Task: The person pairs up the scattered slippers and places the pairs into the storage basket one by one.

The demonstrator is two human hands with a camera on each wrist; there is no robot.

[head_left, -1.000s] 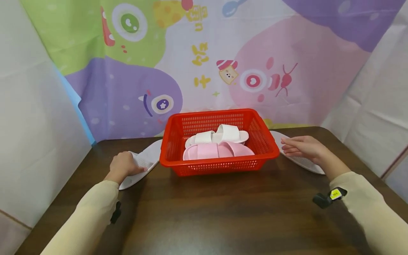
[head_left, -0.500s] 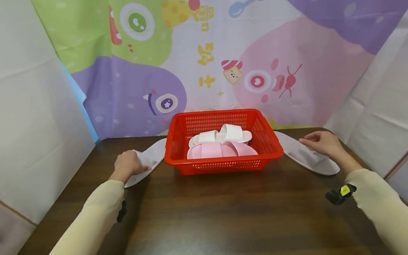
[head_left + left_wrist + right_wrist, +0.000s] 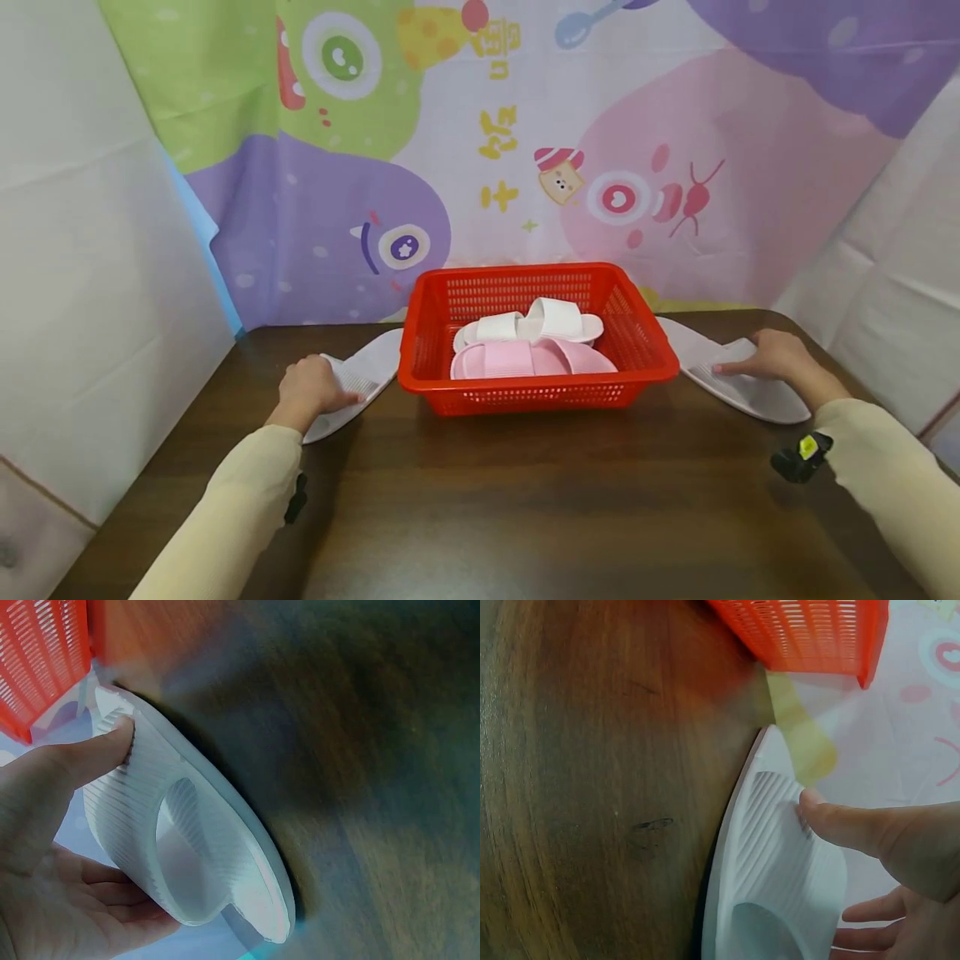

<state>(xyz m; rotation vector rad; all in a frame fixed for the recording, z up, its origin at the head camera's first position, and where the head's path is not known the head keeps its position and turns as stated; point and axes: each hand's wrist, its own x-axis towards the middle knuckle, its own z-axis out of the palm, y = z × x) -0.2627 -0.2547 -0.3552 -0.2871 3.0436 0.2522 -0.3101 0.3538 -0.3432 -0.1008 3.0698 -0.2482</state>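
Observation:
Left of the red basket point(image 3: 536, 400), my left hand point(image 3: 311, 386) grips a white slipper point(image 3: 373, 360) lying on the table. The left wrist view shows my thumb on the ribbed strap point(image 3: 127, 795) and my fingers round its far side. On the right, another white slipper point(image 3: 768, 402) lies with its far end by the basket. My right hand point(image 3: 776, 361) is over it; the right wrist view has the thumb on the ribbed strap point(image 3: 787, 840) and the fingers at its outer side. Pink slippers point(image 3: 506, 358) and white slippers point(image 3: 558, 318) lie inside the basket.
The dark wooden table point(image 3: 510, 508) stretches in front of the basket. Behind it hangs a printed cartoon cloth point(image 3: 495, 233). White cloth walls point(image 3: 82, 275) stand at both sides, close to the table's edges.
My right hand has moved outward along the right slipper and lowered onto its strap, its thumb now touching it. My left hand keeps its grip. The head view has shifted slightly.

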